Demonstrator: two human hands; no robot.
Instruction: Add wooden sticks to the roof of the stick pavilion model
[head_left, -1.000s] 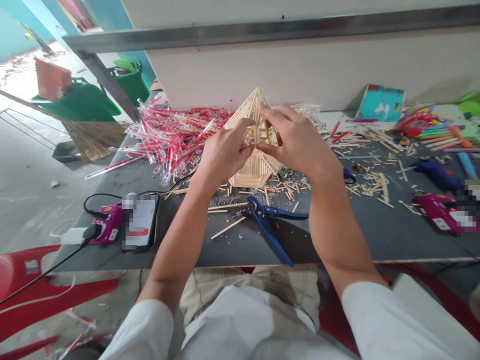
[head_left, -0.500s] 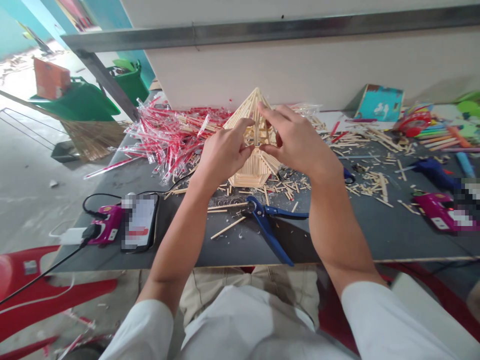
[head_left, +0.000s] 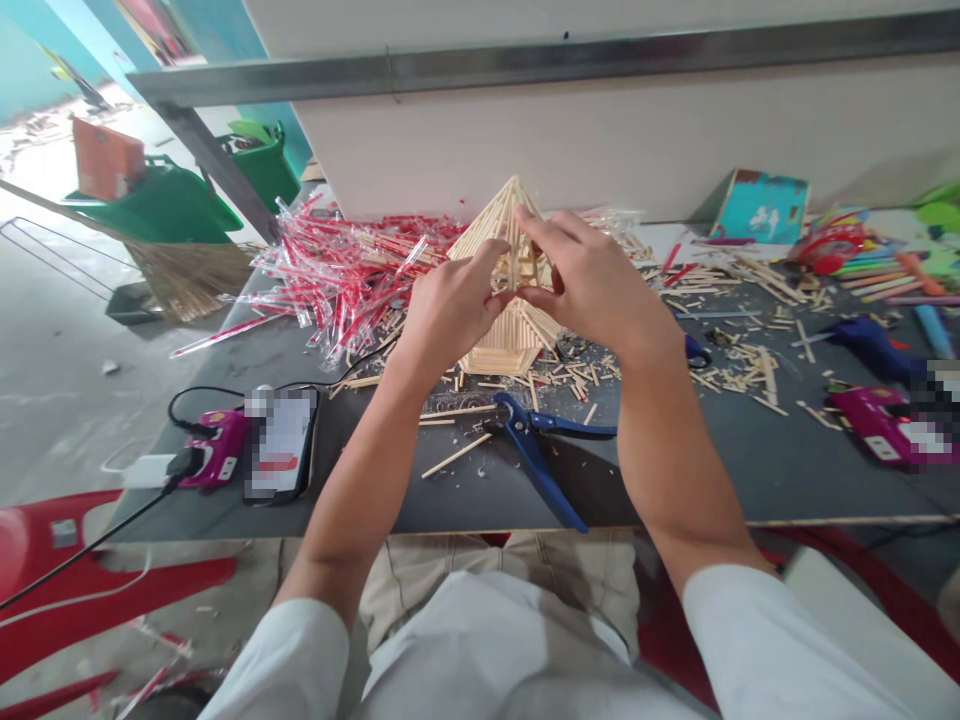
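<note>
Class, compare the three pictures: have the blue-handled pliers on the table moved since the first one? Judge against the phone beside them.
No. The blue-handled pliers have not moved: they lie the same way and at the same spacing from the phone in every picture.

A craft workshop — grey workbench point(head_left: 720, 480), scattered wooden sticks point(head_left: 739, 370), blue cutters point(head_left: 531, 462), glue gun point(head_left: 870, 345), concrete floor point(head_left: 60, 420)

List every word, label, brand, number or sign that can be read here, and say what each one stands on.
Nothing can be read with certainty.
Phone: screen pixelated, unreadable.
Pink device beside the phone: any marking too small to read.
Magenta device at the right: white label pixelated, unreadable.
Ruler-like strip: markings too small to read.
Teal booklet: any print too small to read.
</note>
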